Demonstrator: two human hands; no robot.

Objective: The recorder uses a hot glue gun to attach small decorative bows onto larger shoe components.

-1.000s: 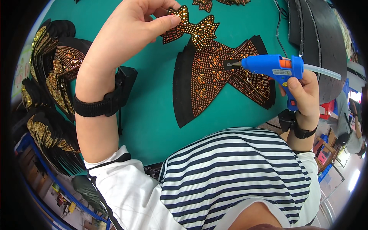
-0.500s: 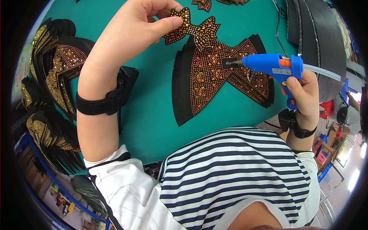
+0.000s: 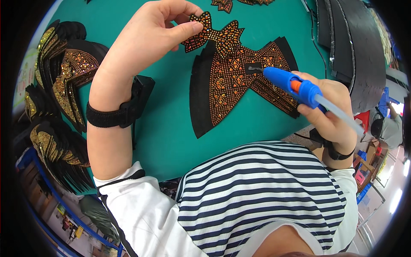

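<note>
Between the thumb and fingers of my left hand (image 3: 173,25) is a small black bow piece (image 3: 227,38) covered in gold and orange studs. It hangs above the upper part of a larger bow-shaped black piece (image 3: 233,88), studded in copper and orange, that lies on the green table. My right hand (image 3: 329,105) is closed round a blue hot glue gun (image 3: 287,83) with a pale glue stick out of its back. The gun's nozzle is at the dark bare patch (image 3: 253,68) in the middle of the larger piece, where a greyish smear of glue shows.
Stacks of black studded pieces (image 3: 77,68) lie along the table's left side, with more (image 3: 60,150) nearer me. Large black sheets (image 3: 364,51) are stacked at the right. A cable (image 3: 316,38) runs beside them. More studded pieces (image 3: 222,5) lie at the far edge.
The glue gun has turned, its rear swinging nearer me and its nozzle shifting slightly left. My right hand has rolled over with it. The small bow has moved very little.
</note>
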